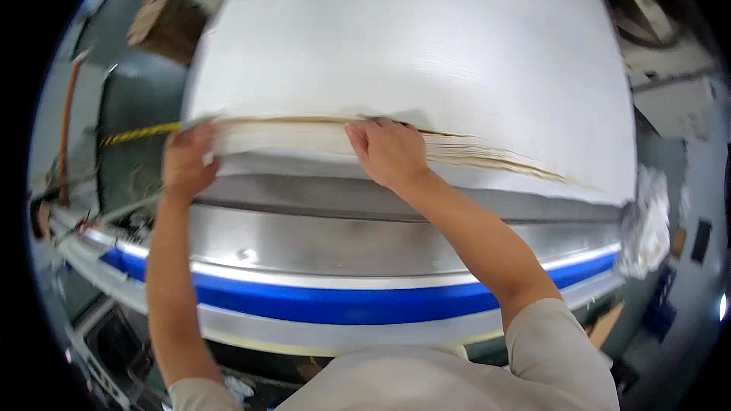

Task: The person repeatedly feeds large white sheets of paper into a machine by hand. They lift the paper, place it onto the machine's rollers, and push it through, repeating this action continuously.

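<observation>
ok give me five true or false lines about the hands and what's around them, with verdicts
1. The left hand and right hand are both at the near edge of the white stack of sheets. True.
2. The right hand wears a glove. False: it is bare.
3. The long band in front of the person is red. False: it is blue.
4. A yellow-and-black striped strip shows left of the stack. True.
5. The crumpled whitish bundle lies left of the stack. False: it is on the right.

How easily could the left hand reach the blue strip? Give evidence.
Probably quite easily: the blue strip shows uncovered between the forearms, though the left hand would first have to leave the white sheets.
</observation>
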The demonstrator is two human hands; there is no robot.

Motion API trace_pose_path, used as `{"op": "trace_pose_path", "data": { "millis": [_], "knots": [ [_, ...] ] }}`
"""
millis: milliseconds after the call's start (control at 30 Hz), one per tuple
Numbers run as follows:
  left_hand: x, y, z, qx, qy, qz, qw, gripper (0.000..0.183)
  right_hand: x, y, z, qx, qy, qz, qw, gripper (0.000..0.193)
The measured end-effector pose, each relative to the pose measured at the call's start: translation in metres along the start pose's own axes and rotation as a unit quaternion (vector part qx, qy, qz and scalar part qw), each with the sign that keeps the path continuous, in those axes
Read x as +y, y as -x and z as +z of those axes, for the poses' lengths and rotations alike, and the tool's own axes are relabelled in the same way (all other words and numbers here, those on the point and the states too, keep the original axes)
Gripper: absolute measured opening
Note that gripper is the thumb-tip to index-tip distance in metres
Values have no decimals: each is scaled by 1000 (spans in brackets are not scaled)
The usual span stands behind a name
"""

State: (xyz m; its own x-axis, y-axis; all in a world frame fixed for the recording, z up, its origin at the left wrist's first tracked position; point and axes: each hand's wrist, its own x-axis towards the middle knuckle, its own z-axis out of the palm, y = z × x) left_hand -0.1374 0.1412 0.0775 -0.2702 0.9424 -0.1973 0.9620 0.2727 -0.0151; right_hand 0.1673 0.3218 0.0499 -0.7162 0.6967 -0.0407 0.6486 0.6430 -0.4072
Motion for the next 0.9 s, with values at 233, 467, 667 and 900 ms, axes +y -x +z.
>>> {"op": "trace_pose_path", "data": {
  "millis": [233,467,667,900],
  "knots": [
    [22,-51,-2,-190,-211,-46,958,38,268,136,-100,182,340,33,922,52],
    [-60,-51,52,-134,-292,-21,947,19,462,228,-194,68,276,262,922,62],
    [-47,-69,63,-146,-236,-90,957,21,576,300,-266,-97,368,329,864,46],
    [-62,-47,67,-77,-176,-87,978,24,634,315,-296,-205,317,420,825,31]
  ]
}}
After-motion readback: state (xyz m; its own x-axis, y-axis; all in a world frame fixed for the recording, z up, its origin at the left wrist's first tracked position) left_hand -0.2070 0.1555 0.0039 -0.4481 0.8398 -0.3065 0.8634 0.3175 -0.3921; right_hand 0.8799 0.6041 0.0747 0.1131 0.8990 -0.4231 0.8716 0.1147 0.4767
